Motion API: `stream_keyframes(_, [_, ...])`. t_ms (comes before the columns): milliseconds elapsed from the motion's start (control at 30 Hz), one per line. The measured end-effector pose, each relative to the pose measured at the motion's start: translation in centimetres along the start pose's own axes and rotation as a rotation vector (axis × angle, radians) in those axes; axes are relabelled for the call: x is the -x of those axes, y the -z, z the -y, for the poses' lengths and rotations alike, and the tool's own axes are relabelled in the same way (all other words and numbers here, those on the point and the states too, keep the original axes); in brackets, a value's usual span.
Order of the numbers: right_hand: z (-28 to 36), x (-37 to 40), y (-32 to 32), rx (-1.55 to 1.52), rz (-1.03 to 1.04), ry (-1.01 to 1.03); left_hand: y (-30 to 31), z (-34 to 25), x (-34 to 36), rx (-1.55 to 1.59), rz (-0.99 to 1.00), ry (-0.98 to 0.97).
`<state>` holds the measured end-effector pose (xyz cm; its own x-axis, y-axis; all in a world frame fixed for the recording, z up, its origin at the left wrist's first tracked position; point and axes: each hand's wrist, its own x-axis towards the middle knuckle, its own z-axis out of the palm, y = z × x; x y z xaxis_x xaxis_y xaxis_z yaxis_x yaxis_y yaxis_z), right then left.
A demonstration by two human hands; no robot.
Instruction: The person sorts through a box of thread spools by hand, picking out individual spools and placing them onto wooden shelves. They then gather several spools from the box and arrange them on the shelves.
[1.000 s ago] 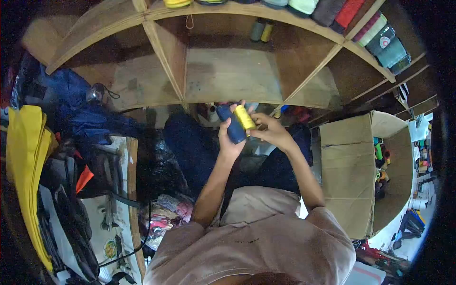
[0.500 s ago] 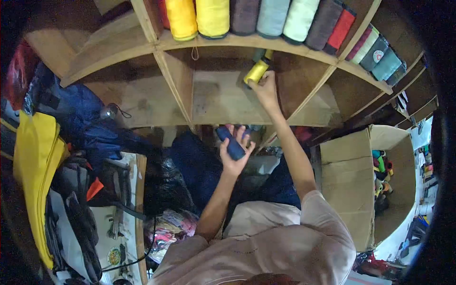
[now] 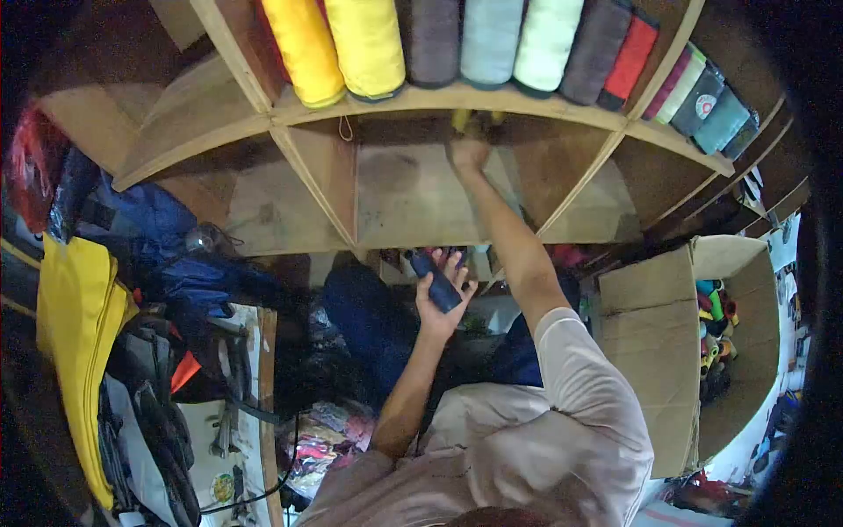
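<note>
My left hand (image 3: 443,303) is closed around a dark navy thread spool (image 3: 442,291) and holds it tilted in front of the lower shelf edge. Deep inside the middle compartment, my right hand (image 3: 470,151) reaches up under the upper board, its fingers round a yellow thread spool (image 3: 459,121). Shadow and the hand hide most of that spool. Another dull yellowish piece shows dimly just right of it. Above, large thread cones stand in a row, among them a yellow cone (image 3: 367,44) and a grey cone (image 3: 492,44).
The wooden shelf (image 3: 395,111) has upright dividers either side of my right arm. An open cardboard box (image 3: 648,342) with several small colourful spools stands at right. Yellow folded material (image 3: 75,351) and dark bags are at left. A plastic bag of scraps (image 3: 329,443) lies low beside me.
My right hand has moved deeper and up into the compartment with the yellow thread spool. My left hand still holds the navy spool; the view has shifted slightly.
</note>
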<state>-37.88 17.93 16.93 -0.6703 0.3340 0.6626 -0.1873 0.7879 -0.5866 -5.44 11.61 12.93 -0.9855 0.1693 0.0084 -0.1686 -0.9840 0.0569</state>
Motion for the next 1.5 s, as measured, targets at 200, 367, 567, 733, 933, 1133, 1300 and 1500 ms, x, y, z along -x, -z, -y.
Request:
stream_keyframes(200, [1.0,0.1,2.5,-0.002,0.065,0.046,0.2,0.2,-0.2,0.007,-0.017,0.022])
stream_keyframes(367, [0.3,-0.1,2.0,0.057,0.318,-0.114,-0.1,0.4,-0.2,-0.017,-0.021,0.042])
stream_keyframes(567, [0.2,0.1,2.0,0.050,0.304,0.028,-0.6,0.4,-0.3,0.034,-0.044,0.046])
stream_keyframes(733, [0.8,0.2,2.3,0.107,0.200,0.134,-0.9,0.4,-0.2,0.043,-0.061,0.017])
stream_keyframes(933, [0.8,0.1,2.1,0.100,0.256,0.129,-0.9,0.4,-0.2,0.058,-0.068,0.028])
stream_keyframes(1133, [2.8,0.1,3.4,0.250,0.347,0.201,-1.1,0.4,0.0,0.030,-0.077,0.017])
stream_keyframes(1300, [1.7,0.5,2.0,0.300,0.141,0.308,-1.2,0.2,0.1,0.062,-0.087,0.025])
stream_keyframes(1500, [2.1,0.6,3.2,0.230,0.147,0.280,-1.5,0.4,0.1,0.050,-0.080,0.010])
